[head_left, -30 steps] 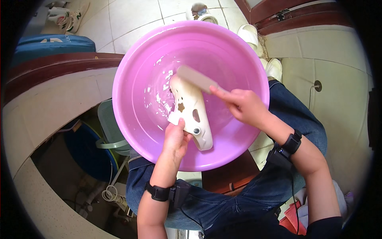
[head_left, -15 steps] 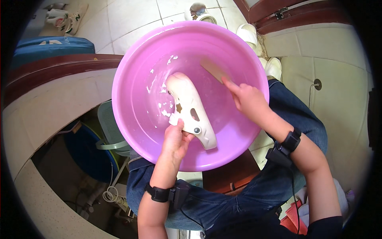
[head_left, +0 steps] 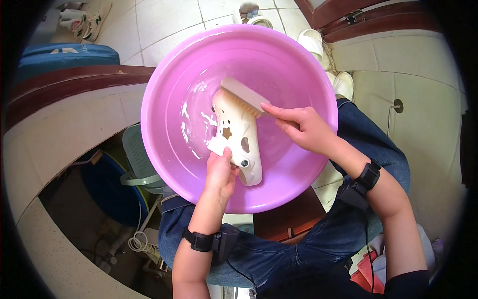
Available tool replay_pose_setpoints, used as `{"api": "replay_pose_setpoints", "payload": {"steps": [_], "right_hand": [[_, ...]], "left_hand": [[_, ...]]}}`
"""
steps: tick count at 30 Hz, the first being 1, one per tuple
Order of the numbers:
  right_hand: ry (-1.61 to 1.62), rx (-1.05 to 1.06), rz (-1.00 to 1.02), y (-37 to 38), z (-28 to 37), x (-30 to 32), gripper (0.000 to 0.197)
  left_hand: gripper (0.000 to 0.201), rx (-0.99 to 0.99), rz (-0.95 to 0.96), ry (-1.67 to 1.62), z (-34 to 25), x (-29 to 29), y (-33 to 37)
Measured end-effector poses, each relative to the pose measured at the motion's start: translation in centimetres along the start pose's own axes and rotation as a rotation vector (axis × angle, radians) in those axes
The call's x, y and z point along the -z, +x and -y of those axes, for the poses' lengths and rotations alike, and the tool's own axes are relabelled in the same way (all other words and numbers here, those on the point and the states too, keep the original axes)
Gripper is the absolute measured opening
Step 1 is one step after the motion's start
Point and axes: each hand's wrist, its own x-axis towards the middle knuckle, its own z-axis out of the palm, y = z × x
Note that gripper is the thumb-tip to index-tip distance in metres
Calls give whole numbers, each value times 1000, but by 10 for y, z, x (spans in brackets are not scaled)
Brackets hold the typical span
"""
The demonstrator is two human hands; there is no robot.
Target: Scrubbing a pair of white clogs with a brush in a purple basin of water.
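Observation:
A white clog [head_left: 250, 162] with small round holes and a star-shaped hole lies tilted inside a large pink basin [head_left: 328, 124] with some water in it. My left hand [head_left: 220, 172] is closed on the clog's near left part, thumb on top. In my right hand [head_left: 308, 128] is a scrub brush [head_left: 244, 93] with a pale grey back and light bristles. Its bristles press on the far end of the clog. My right index finger stretches along the brush handle, most of which the hand hides.
Several other shoes stand beyond the basin, among them a white clog [head_left: 310, 44]. A blue bag [head_left: 67, 57] lies at the far left. A green-grey plastic basket [head_left: 139, 154] stands left of the basin. My knees in jeans [head_left: 376, 144] flank the basin's near side.
The brush has moved left, from apart over the basin onto the clog's far end. The clog has turned slightly, showing more of its holed top.

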Motion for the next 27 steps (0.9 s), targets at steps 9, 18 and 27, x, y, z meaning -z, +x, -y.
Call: {"api": "replay_pose_setpoints", "payload": {"steps": [9,18,27], "right_hand": [[-121,-43,-2,-1,0,5,47],[-88,-168,46,-1,-8,5,44],[-508,-170,-28,-6,-12,5,44]], "left_hand": [[32,11,11,-63,-1,2,4],[34,33,1,-65,-2,2,0],[33,-11,-19,-114,2,11,12]]}}
